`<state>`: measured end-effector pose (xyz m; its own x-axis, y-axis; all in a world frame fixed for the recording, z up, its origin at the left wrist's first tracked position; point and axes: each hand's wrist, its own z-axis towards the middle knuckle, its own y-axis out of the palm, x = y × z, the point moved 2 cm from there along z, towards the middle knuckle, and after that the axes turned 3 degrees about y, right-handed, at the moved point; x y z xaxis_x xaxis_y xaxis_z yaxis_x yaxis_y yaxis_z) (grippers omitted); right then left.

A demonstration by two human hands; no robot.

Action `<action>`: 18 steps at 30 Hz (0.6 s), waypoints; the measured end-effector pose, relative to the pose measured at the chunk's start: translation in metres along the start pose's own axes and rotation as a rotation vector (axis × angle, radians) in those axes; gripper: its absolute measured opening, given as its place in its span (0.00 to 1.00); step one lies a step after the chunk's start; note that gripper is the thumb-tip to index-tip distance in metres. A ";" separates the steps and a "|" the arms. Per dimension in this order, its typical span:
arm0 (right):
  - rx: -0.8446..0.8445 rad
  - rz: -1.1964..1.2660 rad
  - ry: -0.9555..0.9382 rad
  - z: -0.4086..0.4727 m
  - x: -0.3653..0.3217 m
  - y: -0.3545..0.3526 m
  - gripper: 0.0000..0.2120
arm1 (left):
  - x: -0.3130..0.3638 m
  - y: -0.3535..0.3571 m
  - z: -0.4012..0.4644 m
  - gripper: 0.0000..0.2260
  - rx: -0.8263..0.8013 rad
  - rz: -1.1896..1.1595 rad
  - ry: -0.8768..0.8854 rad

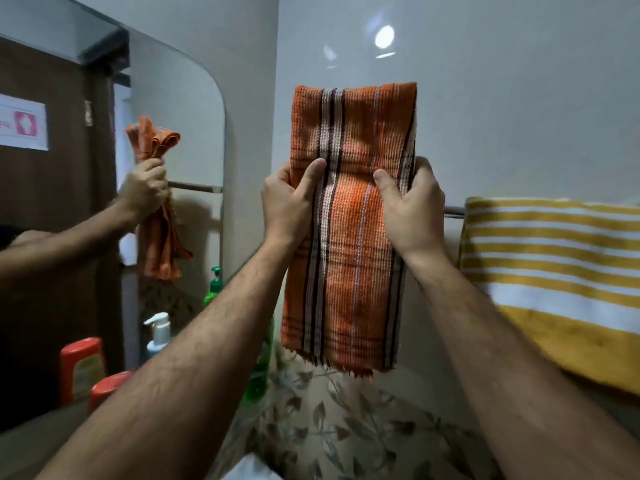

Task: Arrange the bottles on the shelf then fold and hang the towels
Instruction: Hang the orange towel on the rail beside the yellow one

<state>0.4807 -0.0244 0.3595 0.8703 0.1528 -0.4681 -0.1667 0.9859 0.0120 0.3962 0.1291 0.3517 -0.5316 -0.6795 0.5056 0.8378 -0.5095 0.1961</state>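
Nearest: both forearms reach up and forward from the bottom of the view. The left hand (289,199) grips the left edge of the orange striped towel (349,230), thumb across the front, fingers hidden behind. The right hand (408,206) grips the right edge at the same height, thumb in front.

The towel is folded into a narrow upright panel. Its upper part stands above the hands; its lower part hangs between the forearms to a fringed hem.

Judgement: light, soft, limp woven cloth with a coarse, non-slippery weave. The folded layers may slide apart, so pinching both edges at mid-height is the sound hold.

Behind the right hand, the towel rail (454,212) runs along the wall. A yellow striped towel (554,271) already hangs on it, just right of the orange one. Whether the orange towel touches the rail: cannot tell.
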 end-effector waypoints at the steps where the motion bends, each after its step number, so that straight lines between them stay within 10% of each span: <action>1: 0.024 -0.041 -0.028 0.008 -0.002 -0.002 0.12 | 0.000 0.008 0.008 0.18 0.000 0.007 0.007; 14: -0.035 -0.680 0.105 0.070 0.004 0.000 0.16 | -0.024 0.073 0.067 0.27 -0.099 0.286 0.081; 18: 0.036 -0.864 0.026 0.074 0.012 0.007 0.32 | -0.024 0.075 0.071 0.32 -0.082 0.601 0.174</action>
<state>0.5244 -0.0105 0.4195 0.6743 -0.6522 -0.3463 0.5632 0.7575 -0.3300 0.4804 0.1445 0.4138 0.0111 -0.9321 0.3621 0.9878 -0.0459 -0.1485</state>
